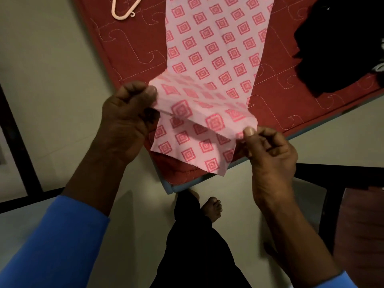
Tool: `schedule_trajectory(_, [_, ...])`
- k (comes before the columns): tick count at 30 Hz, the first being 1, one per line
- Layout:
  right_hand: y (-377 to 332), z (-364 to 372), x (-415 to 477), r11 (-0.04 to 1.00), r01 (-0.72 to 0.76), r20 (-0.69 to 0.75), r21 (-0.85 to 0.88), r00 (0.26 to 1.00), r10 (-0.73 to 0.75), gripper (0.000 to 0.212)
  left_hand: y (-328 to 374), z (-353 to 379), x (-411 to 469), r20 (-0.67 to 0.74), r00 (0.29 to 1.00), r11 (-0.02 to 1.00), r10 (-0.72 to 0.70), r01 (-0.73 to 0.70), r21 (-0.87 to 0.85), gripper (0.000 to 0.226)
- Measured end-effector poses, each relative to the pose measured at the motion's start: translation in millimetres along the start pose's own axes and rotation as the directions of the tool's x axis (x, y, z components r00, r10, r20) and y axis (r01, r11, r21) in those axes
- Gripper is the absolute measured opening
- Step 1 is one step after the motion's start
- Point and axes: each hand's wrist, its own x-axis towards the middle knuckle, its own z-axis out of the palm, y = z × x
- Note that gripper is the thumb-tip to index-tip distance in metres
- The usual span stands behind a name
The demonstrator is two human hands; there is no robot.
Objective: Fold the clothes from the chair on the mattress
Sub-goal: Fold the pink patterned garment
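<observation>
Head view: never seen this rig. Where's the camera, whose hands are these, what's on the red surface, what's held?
There is no robot here. One wide-angle camera sits on a person's head and looks forward and down, so you see their own hands from above. The left hand and the right hand each pinch a corner of the near end of a pink patterned cloth and hold it lifted a little. The rest of the cloth lies stretched out on the red quilted mattress. Also on the mattress are a pale hanger at the far left and a heap of black clothes on the right. Below, the person's bare foot shows.
</observation>
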Motion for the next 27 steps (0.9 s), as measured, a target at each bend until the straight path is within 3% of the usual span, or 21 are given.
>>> schedule_trajectory(2, [17, -1, -7, 0.996, -0.018, 0.005, -0.089, 1.0, 0.019, 0.01, -16, -17, -3, -0.01, 1.0, 0.975, -0.016, 0.018, 0.221, 0.019])
schedule_trajectory(4, [47, -5, -12, 0.958, -0.115, -0.045, -0.261, 0.993, 0.107, 0.01, -44, -37, -7, -0.124, 0.992, 0.824, 0.001, 0.07, 0.562, 0.022])
schedule_trajectory(6, [74, -8, -14, 0.903, -0.179, -0.115, -0.39, 0.983, 0.145, 0.014, -64, -49, -10, -0.165, 0.986, 0.718, 0.028, 0.095, 0.689, 0.02])
schedule_trajectory(9, [90, -6, -15, 0.912, -0.167, -0.154, -0.375, 0.981, 0.117, 0.018, -73, -52, -11, -0.153, 0.985, 0.714, 0.073, 0.056, 0.698, 0.019])
schedule_trajectory(14, [82, 4, -23, 0.975, 0.058, -0.203, -0.215, 0.974, -0.103, 0.019, -81, -44, -15, -0.138, 0.958, 0.662, 0.252, -0.067, 0.747, 0.023])
schedule_trajectory(17, [88, 7, -21, 0.972, 0.061, -0.219, -0.228, 0.969, -0.113, 0.015, -87, -43, -18, -0.132, 0.94, 0.656, 0.314, -0.114, 0.746, 0.021])
schedule_trajectory(22, [103, 9, -20, 0.96, 0.021, -0.23, -0.28, 0.969, -0.088, 0.019, -88, -44, -15, -0.11, 0.942, 0.64, 0.318, -0.128, 0.758, 0.018])
schedule_trajectory(27, [107, 12, -27, 0.97, -0.005, -0.225, -0.241, 0.973, -0.051, 0.017, -80, -52, -11, -0.136, 0.966, 0.701, 0.22, -0.059, 0.711, 0.016])
